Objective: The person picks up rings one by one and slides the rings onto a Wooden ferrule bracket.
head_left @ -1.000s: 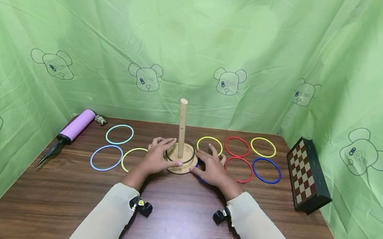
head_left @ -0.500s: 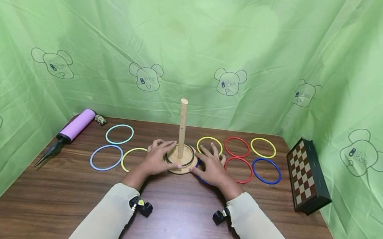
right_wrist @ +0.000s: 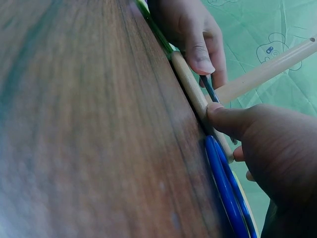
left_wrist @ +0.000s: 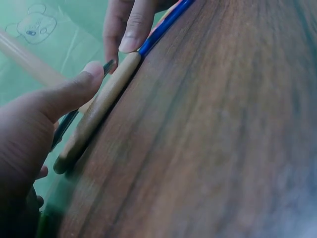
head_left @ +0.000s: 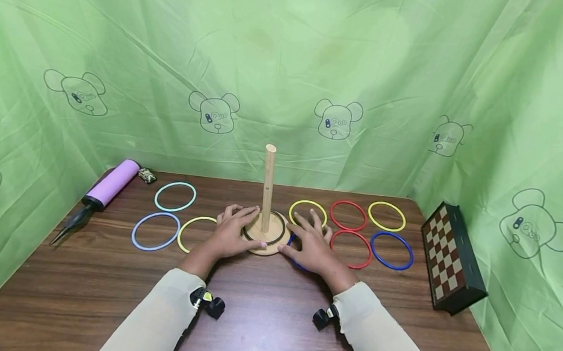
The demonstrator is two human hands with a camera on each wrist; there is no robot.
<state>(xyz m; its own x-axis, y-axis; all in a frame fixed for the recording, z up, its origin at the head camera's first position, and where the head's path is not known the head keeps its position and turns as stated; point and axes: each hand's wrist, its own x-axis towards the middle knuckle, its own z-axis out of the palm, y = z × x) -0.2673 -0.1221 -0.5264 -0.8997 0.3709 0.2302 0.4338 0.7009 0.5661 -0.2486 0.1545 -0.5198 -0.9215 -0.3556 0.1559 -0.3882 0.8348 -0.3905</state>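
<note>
While both hands, left hand (head_left: 227,233) and right hand (head_left: 309,245), rest with relaxed fingers against the wooden base (head_left: 264,245), a dark ring (head_left: 263,237) lies seated around the peg (head_left: 267,188); step: steadying; next pick likely needs a pinch.

Upright wooden peg stand (head_left: 263,236) mid-table, dark ring (head_left: 280,236) resting on its base.

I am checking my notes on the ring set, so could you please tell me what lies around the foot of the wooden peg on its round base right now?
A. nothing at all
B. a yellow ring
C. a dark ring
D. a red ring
C: a dark ring lies flat on the round wooden base around the wooden peg, between the left hand and right hand.
</note>
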